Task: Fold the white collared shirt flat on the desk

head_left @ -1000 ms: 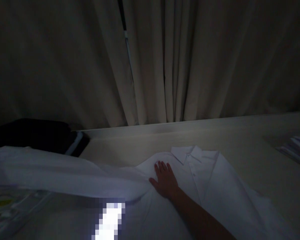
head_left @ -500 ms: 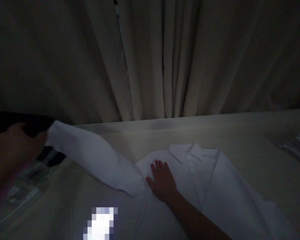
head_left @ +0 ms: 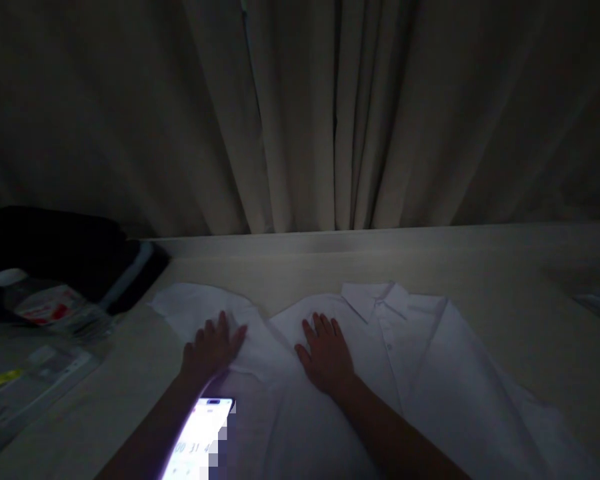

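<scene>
A white collared shirt (head_left: 433, 393) lies spread front side up, its collar towards the curtain. My left hand (head_left: 211, 347) rests with fingers spread on the sleeve at the left, which reaches out sideways with its cuff near the dark cloth. On the chest of the shirt, left of the collar and button strip, my right hand (head_left: 326, 353) lies flat with fingers apart. Neither hand grips anything. Just below my left hand is a lit phone (head_left: 197, 443) showing a timer, partly covered by my left forearm and blurred blocks.
A clear plastic bottle (head_left: 55, 303) with a red and white label lies at the left before a black cloth bundle (head_left: 45, 240). A clear plastic case (head_left: 45, 380) lies nearer. Beige curtains (head_left: 300, 120) hang behind the pale surface's back edge. Something shiny (head_left: 597, 307) lies far right.
My left hand has let go of the cuff at the far left and moved right onto the sleeve. The sleeve now lies lower. My right hand has stayed on the chest.
</scene>
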Tool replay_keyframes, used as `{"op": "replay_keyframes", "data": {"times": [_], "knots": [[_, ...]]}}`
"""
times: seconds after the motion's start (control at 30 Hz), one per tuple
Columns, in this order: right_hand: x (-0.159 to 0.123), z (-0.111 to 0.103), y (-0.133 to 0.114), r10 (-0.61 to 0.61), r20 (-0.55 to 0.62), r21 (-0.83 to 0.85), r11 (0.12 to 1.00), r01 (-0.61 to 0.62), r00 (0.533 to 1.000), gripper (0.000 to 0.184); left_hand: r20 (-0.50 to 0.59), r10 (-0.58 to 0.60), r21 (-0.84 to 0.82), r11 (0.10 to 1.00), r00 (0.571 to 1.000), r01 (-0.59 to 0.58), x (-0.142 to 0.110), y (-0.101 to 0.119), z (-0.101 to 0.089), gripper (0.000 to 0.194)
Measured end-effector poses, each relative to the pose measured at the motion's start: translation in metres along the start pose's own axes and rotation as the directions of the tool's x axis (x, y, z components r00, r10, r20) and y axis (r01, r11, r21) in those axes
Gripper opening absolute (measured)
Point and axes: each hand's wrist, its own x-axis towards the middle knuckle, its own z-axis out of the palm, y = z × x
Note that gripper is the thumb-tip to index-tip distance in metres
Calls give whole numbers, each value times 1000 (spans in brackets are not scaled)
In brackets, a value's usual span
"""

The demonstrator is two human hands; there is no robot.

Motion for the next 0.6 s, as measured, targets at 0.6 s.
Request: {"op": "replay_keyframes", "data": {"times": [0.6], "knots": [[0,-1,-5,23,-46,-4,1000,-23,999,64,133,413,-84,911,901,-405,76,58,-19,19]]}}
